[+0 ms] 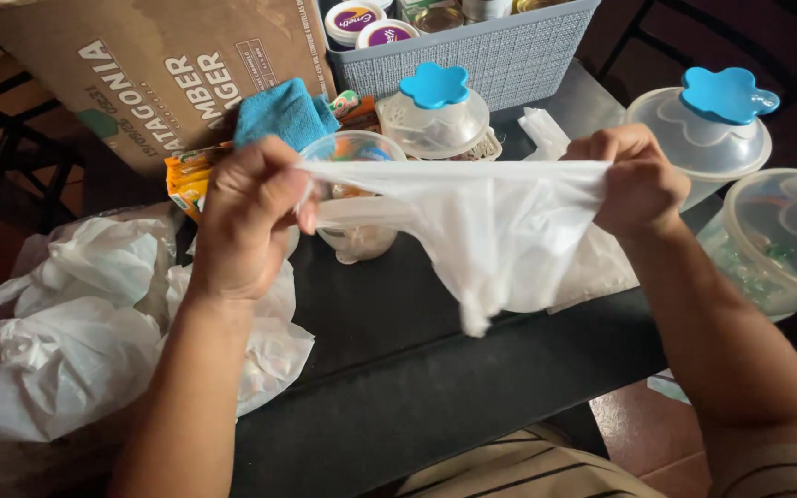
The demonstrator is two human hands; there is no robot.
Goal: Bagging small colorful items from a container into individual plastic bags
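Dark tabletop [417, 369] seen from above, with reddish floor tiles visible past its edge. Left hand [246, 217] and right hand [634, 180] are both clenched on the top edge of a thin white plastic bag [491, 240], stretching that edge taut between them above the table; the bag's body hangs down in a loose point. Behind the bag stand 2 clear lidded containers, each with a blue flower-shaped knob [434, 85], and a small clear cup [354, 198]. A blue cloth [283, 111] lies near a brown cardboard box [154, 69], with a grey woven basket [500, 51] of jars behind. Crumpled white plastic bags [76, 332] are heaped at the left edge. 2 more clear containers with blue knobs [726, 94] sit at the right.
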